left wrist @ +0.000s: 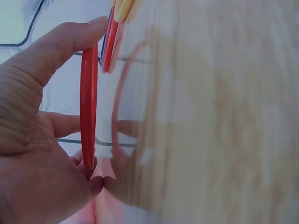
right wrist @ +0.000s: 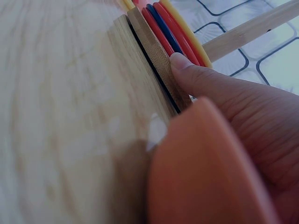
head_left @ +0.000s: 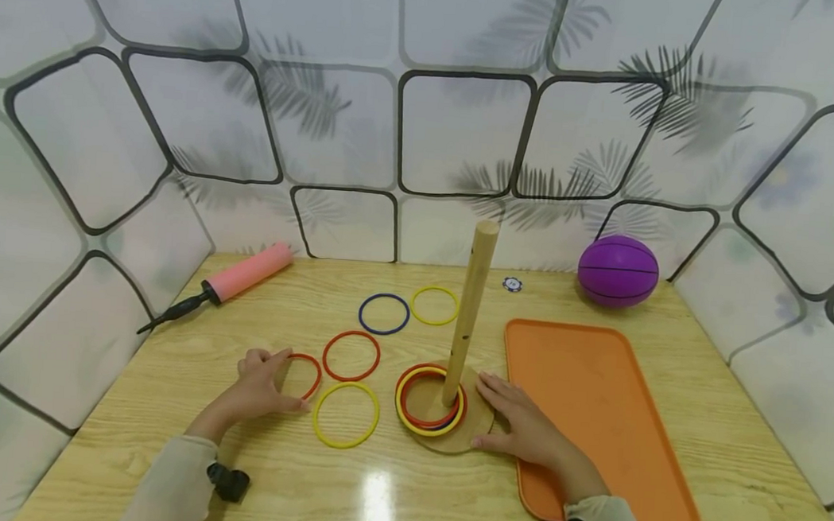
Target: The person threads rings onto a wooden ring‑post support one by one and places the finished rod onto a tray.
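My left hand pinches a red ring between thumb and fingers, low over the table at the left. In the left wrist view this red ring stands edge-on between them. A wooden post rises from a round wooden base. Red, blue and yellow rings lie stacked around its foot, with the blue ring showing edge-on in the right wrist view. My right hand rests at the base's right side, fingers extended over it and thumb touching its edge.
Loose on the table lie a red ring, a yellow ring, a blue ring and a farther yellow ring. An orange tray extends under my right wrist. Behind are a pink pump, a purple ball and a small chip.
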The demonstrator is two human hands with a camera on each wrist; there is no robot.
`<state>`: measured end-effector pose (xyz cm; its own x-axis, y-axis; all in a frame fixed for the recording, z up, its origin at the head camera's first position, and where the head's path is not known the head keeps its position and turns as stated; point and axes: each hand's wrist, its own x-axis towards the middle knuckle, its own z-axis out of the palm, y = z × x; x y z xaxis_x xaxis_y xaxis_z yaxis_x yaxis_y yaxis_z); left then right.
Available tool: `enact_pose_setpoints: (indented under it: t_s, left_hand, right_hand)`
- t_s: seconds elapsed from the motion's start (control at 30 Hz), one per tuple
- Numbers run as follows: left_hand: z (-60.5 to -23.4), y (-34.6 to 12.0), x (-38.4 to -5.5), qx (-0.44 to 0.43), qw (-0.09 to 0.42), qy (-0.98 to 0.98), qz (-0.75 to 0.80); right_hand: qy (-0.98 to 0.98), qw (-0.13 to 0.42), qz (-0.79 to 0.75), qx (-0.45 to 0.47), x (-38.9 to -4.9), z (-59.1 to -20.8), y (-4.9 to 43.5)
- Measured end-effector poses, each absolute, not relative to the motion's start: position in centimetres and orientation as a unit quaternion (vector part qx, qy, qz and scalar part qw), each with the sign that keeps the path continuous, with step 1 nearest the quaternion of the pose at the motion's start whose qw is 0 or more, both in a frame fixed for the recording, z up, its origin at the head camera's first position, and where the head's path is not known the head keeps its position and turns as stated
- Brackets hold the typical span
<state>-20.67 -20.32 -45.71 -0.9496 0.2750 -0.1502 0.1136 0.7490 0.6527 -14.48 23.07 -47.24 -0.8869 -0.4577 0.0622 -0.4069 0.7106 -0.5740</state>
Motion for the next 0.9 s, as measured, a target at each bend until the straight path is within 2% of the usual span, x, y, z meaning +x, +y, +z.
enact_pose_setpoints:
  t_s: [0.33,0.9]
  left_hand:
    - [-43.5,-19.8,-20.2,0.133,0.098,0.919,0.357]
    - [-37.9,-15.8,-19.0,0.247,0.086,0.885,0.385]
  right_hand:
    - [0.924,0.035,-0.297,-0.238,-14.4,-47.2,23.1]
    - [0.923,0.041,-0.301,-0.236,-14.5,-47.2,23.1]
